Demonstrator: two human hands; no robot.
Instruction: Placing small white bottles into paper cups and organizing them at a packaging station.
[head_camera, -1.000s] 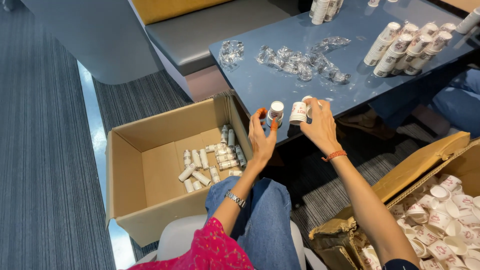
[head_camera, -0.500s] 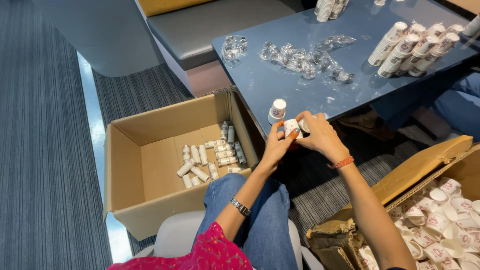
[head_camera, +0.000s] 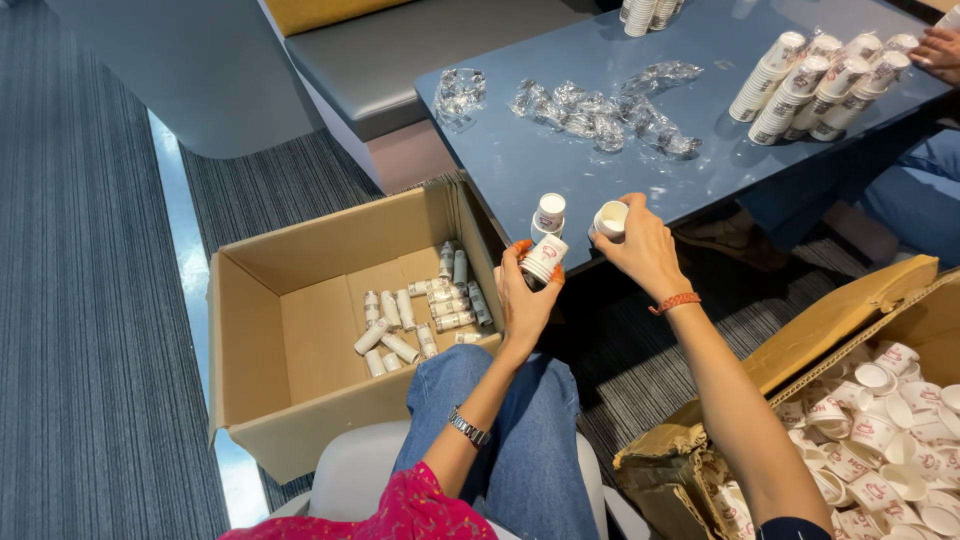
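My left hand (head_camera: 524, 298) grips a short stack of small white paper cups (head_camera: 543, 260), held tilted just below the near edge of the blue table (head_camera: 560, 165). A second short stack of cups (head_camera: 549, 214) stands upright on that edge, right above it. My right hand (head_camera: 641, 247) holds a single white paper cup (head_camera: 609, 220) at the table edge, a little right of the standing stack. Both hands are close together above my lap in blue jeans.
An open cardboard box (head_camera: 300, 330) at left holds several wrapped cup rolls (head_camera: 420, 310). Another box (head_camera: 880, 420) at lower right is full of loose cups. Crumpled clear wrappers (head_camera: 590, 105) and rows of stacked cups (head_camera: 820, 80) lie on the table. Another person's hand (head_camera: 938, 48) is at far right.
Half a second ago both hands were together on one stack below the table edge. They have since parted: the left keeps the stack, the right has come away with a single cup.
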